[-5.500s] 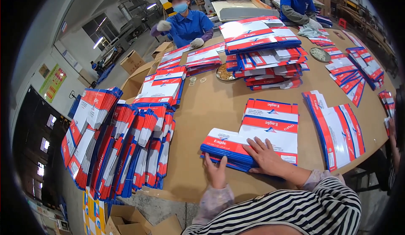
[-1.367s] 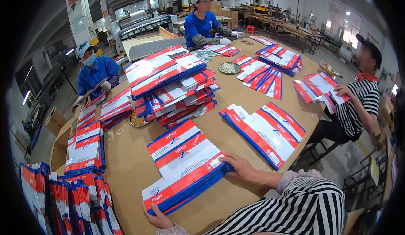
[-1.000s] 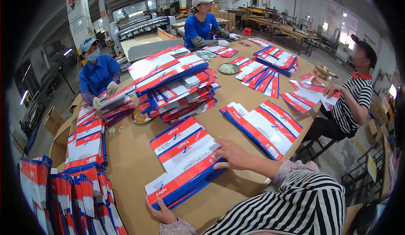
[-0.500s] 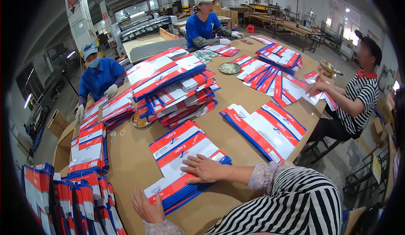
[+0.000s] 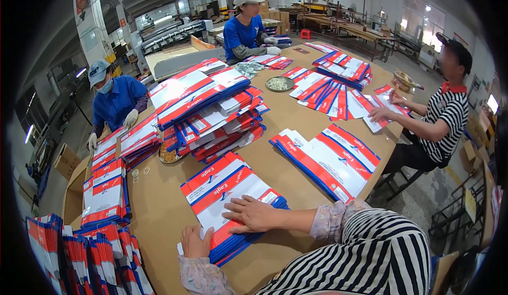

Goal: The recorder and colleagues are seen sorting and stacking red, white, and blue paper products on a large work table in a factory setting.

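Right in front of me on the brown table lies a stack of flat carton blanks (image 5: 225, 187), printed red, white and blue. My right hand (image 5: 248, 214) rests palm down across the top of this stack, fingers spread. At the stack's near left corner is my left hand (image 5: 196, 241), its thumb apart from the bent fingers and touching the corner flap. The hand covers much of that flap. Neither hand grips anything. A second stack of the same blanks (image 5: 330, 160) sits to the right of my right hand.
A tall, uneven pile of blanks (image 5: 203, 96) stands beyond my stack, beside a dish of rubber bands (image 5: 170, 153). More blanks stand upright (image 5: 87, 255) at lower left. Another dish (image 5: 279, 84) lies farther back. Three co-workers handle blanks around the table (image 5: 159, 210).
My left hand has moved right, against the stack's corner, and its fingers have bent. My right hand stays on top. The co-worker at right has brought a hand lower over the fanned blanks.
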A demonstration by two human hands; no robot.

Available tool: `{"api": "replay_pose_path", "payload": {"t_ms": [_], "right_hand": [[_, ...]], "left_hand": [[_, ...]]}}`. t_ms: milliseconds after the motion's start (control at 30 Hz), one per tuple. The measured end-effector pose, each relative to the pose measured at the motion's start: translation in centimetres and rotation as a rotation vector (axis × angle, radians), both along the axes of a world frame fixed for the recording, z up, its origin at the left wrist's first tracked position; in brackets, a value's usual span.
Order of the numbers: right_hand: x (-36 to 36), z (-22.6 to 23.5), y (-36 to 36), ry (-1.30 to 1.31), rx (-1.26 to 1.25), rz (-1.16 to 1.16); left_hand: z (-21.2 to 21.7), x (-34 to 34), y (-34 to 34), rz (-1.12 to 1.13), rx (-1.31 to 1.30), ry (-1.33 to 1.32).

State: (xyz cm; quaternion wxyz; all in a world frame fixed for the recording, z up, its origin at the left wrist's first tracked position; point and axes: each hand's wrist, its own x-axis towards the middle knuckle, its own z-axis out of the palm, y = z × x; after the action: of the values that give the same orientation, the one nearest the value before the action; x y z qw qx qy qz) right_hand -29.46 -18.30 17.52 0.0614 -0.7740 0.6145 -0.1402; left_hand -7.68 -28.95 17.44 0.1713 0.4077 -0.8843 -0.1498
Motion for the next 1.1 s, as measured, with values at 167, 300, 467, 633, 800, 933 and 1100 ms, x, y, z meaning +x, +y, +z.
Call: {"api": "replay_pose_path", "payload": {"t_ms": [167, 300, 467, 633, 800, 933, 1100], "right_hand": [[0.3, 0.0, -0.1, -0.029, -0.014, 0.002], [0.2, 0.4, 0.0, 0.007, 0.025, -0.003], [0.3, 0.4, -0.1, -0.013, 0.004, -0.01], [0.4, 0.5, 0.0, -0.004, 0.006, -0.007], [0.3, 0.5, -0.1, 0.008, 0.012, -0.006], [0.2, 0.5, 0.0, 0.007, 0.006, -0.014], [0.3, 0.6, 0.0, 0.01, 0.015, -0.002]], "left_hand": [[0.0, -0.1, -0.2, 0.046, 0.049, 0.047], [0.0, 0.0, -0.1, 0.085, 0.015, 0.164], [-0.2, 0.2, -0.5, 0.115, 0.089, 0.216], [0.3, 0.2, -0.4, 0.123, 0.12, 0.215], [-0.1, 0.3, -0.6, 0.119, 0.11, 0.23], [0.1, 0.1, -0.7, 0.107, 0.127, 0.247], [-0.2, 0.4, -0.8, 0.115, 0.161, 0.249]]}}
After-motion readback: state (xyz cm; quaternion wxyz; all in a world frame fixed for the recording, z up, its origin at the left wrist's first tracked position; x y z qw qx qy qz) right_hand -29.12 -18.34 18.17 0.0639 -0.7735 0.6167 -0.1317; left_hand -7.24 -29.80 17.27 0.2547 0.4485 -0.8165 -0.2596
